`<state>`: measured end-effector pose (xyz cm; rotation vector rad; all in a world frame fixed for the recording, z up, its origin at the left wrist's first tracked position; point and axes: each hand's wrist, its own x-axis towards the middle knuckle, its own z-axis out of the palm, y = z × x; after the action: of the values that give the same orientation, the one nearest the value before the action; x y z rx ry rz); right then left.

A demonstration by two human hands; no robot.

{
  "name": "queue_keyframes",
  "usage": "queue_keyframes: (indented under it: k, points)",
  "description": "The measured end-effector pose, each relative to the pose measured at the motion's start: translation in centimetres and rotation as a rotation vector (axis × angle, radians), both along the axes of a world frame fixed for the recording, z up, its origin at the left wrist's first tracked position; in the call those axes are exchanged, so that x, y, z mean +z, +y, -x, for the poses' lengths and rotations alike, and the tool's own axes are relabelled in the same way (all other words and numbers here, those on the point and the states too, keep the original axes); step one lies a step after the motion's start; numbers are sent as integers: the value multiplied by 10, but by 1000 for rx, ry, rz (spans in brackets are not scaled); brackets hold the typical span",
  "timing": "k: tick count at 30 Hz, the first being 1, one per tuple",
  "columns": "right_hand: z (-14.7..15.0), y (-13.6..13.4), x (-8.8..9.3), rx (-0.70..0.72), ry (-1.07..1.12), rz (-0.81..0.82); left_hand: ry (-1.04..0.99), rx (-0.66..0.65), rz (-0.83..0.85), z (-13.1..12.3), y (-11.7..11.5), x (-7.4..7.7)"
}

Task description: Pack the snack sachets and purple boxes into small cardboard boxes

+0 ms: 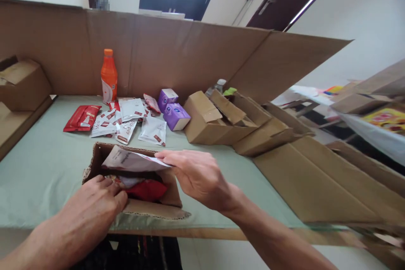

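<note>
An open cardboard box (pixel 152 209) sits near the table's front edge. My right hand (pixel 199 177) pinches the right end of a white sachet (pixel 129 161), which slants across the box's far side, partly inside. My left hand (pixel 95 202) lies over the near left corner, its bent fingers reaching in beside the packets. Whatever those fingers grip is hidden. A red packet (pixel 147 190) and a partly covered pale one lie in the box. Behind it is a pile of white sachets (pixel 131 109), with a red pouch (pixel 82 118) on its left.
An orange bottle (pixel 109 78) stands at the back by an upright cardboard panel (pixel 177 50). Two purple tissue packs (pixel 176 116) sit right of the sachets. Several cardboard boxes (pixel 209 130) line the right side; more boxes (pixel 23 82) stand at left. Green cloth (pixel 218 156) covers the table.
</note>
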<state>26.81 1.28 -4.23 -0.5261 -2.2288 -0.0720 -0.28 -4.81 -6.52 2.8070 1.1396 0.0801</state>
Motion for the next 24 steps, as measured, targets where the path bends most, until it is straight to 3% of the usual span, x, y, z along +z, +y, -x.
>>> queue_keyframes:
  k: [2,4,9,12,16,18,21,24]
  points:
    - [5,5,-6,-8,-22,-25,-22,25,-20,-1,-1,-1]
    - [9,7,-11,-30,-108,54,-32,36,-40,-1,-1,-1]
    - [28,11,-18,-153,-559,531,-56,49,-48,-3,-3,5]
    - [40,18,-22,-104,-697,787,-123,11,-78,-5,-6,13]
    - [39,19,-17,-19,-743,873,-107,9,-154,-8,-1,23]
    - [30,14,-5,81,-660,831,-57,39,-92,-9,5,26]
    - [11,17,20,143,-260,778,0,63,41,-10,12,30]
    - [2,60,30,-100,228,735,56,70,88,-14,14,36]
